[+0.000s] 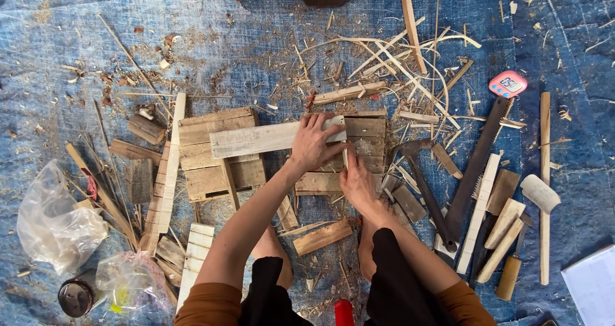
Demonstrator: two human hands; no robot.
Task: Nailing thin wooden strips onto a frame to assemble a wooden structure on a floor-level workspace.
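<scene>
My left hand [314, 141] presses flat on the right end of a pale wooden plank [256, 139] that lies across two small slatted wood panels [218, 153]. My right hand [357, 182] sits just below and right of it, pinching a thin pale stick [344, 154] held against the plank's end. The right panel [368, 137] is partly hidden under both hands. My knees and dark trousers show at the bottom edge.
A blue tarp [77, 18] is littered with shavings and offcuts. A hammer [423, 185], a dark saw blade [474, 166] and wood strips lie at right, near a pink timer [508, 83]. Plastic bags [54, 223] and a round tin [75, 297] sit at lower left.
</scene>
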